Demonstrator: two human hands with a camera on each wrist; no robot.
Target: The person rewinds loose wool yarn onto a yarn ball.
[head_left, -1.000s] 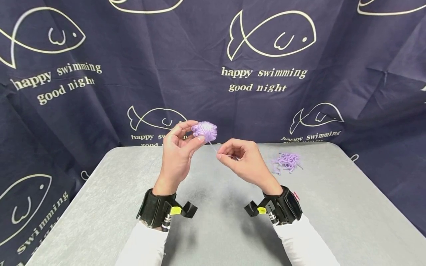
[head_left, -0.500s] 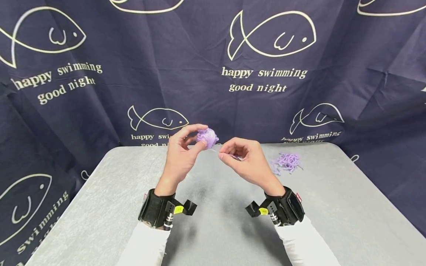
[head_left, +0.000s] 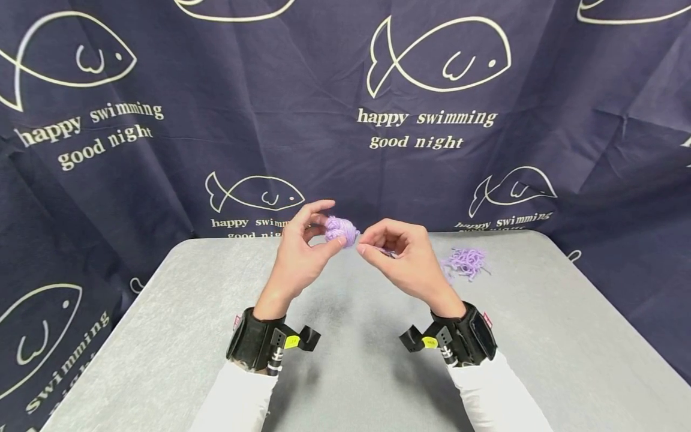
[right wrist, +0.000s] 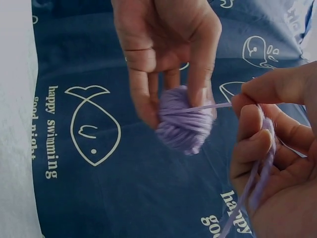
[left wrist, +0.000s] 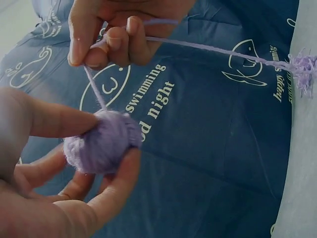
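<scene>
The left grip [head_left: 299,257] curls round the ball [head_left: 341,231] and the right grip [head_left: 405,258] pinches the yarn [left wrist: 96,90], probably winding, so the next turn needs gentle pulling.

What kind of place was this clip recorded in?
Probably a small staged recording spot rather than a lived-in room: a dark blue fish-print cloth hangs behind a grey table, and black device straps circle both wrists.
</scene>
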